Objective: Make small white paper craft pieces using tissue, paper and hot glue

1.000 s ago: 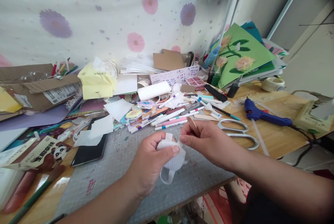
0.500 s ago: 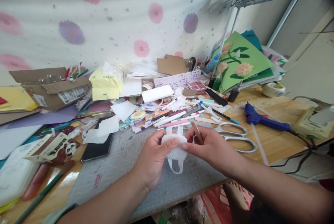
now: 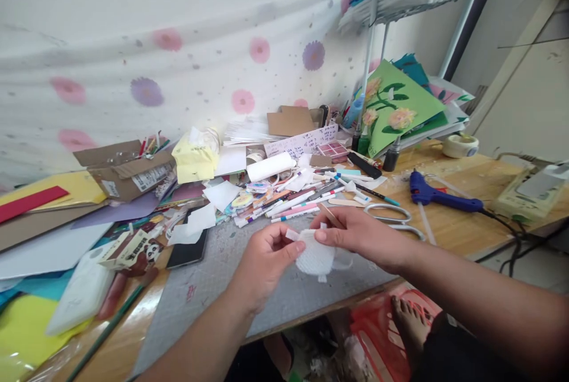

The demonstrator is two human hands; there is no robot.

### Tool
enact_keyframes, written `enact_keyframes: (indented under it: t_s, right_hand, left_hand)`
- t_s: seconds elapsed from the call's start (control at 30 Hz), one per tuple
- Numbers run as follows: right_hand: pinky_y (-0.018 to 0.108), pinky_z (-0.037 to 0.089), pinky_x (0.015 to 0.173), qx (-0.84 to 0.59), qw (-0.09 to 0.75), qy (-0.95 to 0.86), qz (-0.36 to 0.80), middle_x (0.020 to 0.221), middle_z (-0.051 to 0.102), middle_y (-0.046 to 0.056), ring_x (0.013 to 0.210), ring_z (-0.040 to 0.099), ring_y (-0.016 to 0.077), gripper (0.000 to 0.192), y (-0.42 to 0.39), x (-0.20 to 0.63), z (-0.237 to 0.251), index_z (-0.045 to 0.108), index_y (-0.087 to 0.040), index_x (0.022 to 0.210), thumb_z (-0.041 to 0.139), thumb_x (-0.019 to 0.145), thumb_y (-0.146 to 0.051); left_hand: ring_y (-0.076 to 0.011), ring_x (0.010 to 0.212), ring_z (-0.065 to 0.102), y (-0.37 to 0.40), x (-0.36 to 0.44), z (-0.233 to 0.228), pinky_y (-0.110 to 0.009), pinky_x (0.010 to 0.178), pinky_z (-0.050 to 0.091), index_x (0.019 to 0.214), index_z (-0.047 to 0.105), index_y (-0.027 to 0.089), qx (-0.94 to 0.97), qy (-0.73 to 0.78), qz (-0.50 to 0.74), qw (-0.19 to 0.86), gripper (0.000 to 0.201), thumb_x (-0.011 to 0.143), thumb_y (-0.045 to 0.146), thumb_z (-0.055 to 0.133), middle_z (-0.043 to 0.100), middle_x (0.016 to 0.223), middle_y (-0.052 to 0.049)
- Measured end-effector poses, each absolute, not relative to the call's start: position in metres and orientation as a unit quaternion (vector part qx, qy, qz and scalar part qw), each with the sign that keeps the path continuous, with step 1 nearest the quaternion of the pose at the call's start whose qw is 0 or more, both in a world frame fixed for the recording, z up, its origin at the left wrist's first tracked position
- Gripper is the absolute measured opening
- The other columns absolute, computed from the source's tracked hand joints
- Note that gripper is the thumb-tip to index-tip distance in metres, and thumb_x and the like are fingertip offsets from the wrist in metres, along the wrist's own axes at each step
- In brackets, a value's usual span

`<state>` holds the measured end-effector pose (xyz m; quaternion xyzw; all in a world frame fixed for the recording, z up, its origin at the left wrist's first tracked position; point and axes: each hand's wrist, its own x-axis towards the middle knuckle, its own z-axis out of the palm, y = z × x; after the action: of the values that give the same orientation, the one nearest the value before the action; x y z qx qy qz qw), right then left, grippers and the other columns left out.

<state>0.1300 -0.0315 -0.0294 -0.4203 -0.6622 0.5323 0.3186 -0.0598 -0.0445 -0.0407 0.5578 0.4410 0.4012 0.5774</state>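
Above the grey mat (image 3: 208,287) I hold a small white textured pouch-like piece (image 3: 315,258) with narrow white strips on it. My left hand (image 3: 258,266) is closed, pinching its upper left side between thumb and fingers. On the upper right side, the thumb of my right hand (image 3: 360,231) presses the piece against the fingers. A flat wooden stick (image 3: 329,216) also sticks out from that right hand. One thin strip loops out at the lower right of the piece. Silver scissors (image 3: 391,209) lie beside my right hand, their blades hidden.
Behind my hands lies a heap of markers (image 3: 293,212) and paper scraps. To the right are a blue glue gun (image 3: 440,197) and a power strip (image 3: 524,195). A dark tablet-like slab (image 3: 189,251), a small panda box (image 3: 128,250) and a cardboard box (image 3: 128,174) stand left.
The white piece has turned, its loop swinging from the bottom to the lower right. My right thumb has moved up to its top edge. The view has shifted.
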Motion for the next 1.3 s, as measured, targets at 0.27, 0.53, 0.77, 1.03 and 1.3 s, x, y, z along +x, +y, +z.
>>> enact_keyframes:
  t_s: [0.27, 0.53, 0.77, 1.03, 1.3]
  right_hand:
    - [0.022, 0.028, 0.051, -0.406, 0.316, -0.656, 0.551, 0.059, 0.042, -0.006, 0.054, 0.037, 0.0084, 0.026, -0.039, 0.139, -0.029, 0.050, -0.017, 0.068, 0.069, 0.069, -0.037]
    - [0.020, 0.026, 0.048, -0.409, 0.392, -0.667, 0.484, 0.070, 0.050, -0.005, 0.055, 0.036, 0.0073, 0.030, -0.045, 0.145, -0.021, 0.059, -0.017, 0.087, 0.074, 0.065, -0.031]
    - [0.021, 0.010, 0.037, -0.382, 0.395, -0.516, 0.657, 0.052, 0.049, -0.005, 0.038, 0.023, 0.0035, 0.037, -0.055, 0.134, -0.025, 0.055, -0.015, 0.073, 0.057, 0.079, -0.051]
    - [0.018, 0.016, 0.038, -0.401, 0.411, -0.494, 0.653, 0.055, 0.041, -0.010, 0.041, 0.029, 0.0031, 0.032, -0.053, 0.128, -0.027, 0.049, -0.018, 0.091, 0.070, 0.069, -0.026]
    - [0.020, 0.027, 0.046, -0.381, 0.441, -0.575, 0.574, 0.064, 0.050, -0.006, 0.049, 0.038, 0.0067, 0.032, -0.039, 0.136, -0.026, 0.050, -0.020, 0.101, 0.064, 0.076, -0.033]
  left_hand:
    - [-0.0142, 0.077, 0.056, -0.068, -0.057, -0.039, -0.027, 0.072, 0.044, 0.090, 0.059, 0.018, 0.497, 0.415, 0.450, 0.616, 0.017, 0.076, 0.025, 0.066, 0.064, 0.083, -0.002]
    - [-0.0188, 0.081, 0.058, -0.082, -0.059, -0.043, -0.031, 0.075, 0.044, 0.080, 0.059, 0.021, 0.713, 0.459, 0.490, 0.204, 0.013, 0.073, 0.010, 0.063, 0.062, 0.083, -0.002]
    - [-0.0225, 0.090, 0.052, -0.085, -0.068, -0.049, -0.039, 0.082, 0.044, 0.094, 0.057, 0.026, 0.829, 0.322, 0.441, -0.122, 0.043, 0.063, -0.004, 0.063, 0.061, 0.091, -0.005]
    - [-0.0295, 0.112, 0.045, -0.080, -0.066, -0.049, -0.048, 0.097, 0.035, 0.109, 0.054, 0.026, 0.807, 0.344, 0.469, 0.100, 0.046, 0.067, 0.017, 0.068, 0.050, 0.118, -0.009]
    - [-0.0125, 0.064, 0.052, -0.071, -0.057, -0.034, -0.024, 0.059, 0.041, 0.076, 0.058, 0.015, 0.490, 0.444, 0.442, 0.606, 0.017, 0.072, 0.027, 0.069, 0.059, 0.070, 0.000]
